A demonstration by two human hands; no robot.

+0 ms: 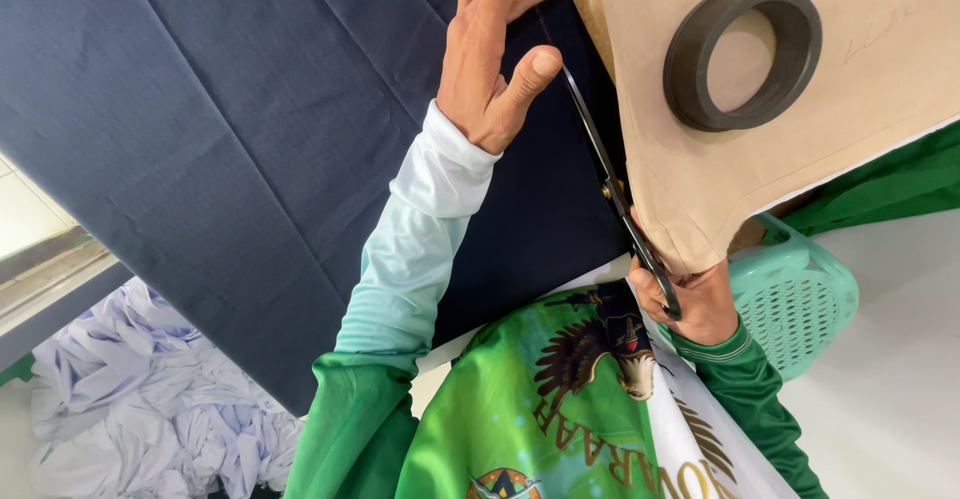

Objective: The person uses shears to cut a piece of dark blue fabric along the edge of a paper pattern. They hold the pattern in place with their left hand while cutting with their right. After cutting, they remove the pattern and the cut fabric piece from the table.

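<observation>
At twelve o'clock, the left hand (pixel 497 54) pressed flat, fingers spread, on navy fabric (pixel 240 149); toward four o'clock the right hand (pixel 700 304) gripped scissors (pixel 615 194) beside a tan paper pattern (pixel 800 159) under a black ring (pixel 743 56).

Dark navy cloth (pixel 250 139) lies flat across the frame's left and centre. Black scissors (pixel 618 199) slant along its right edge, blades apart, right of centre.
</observation>
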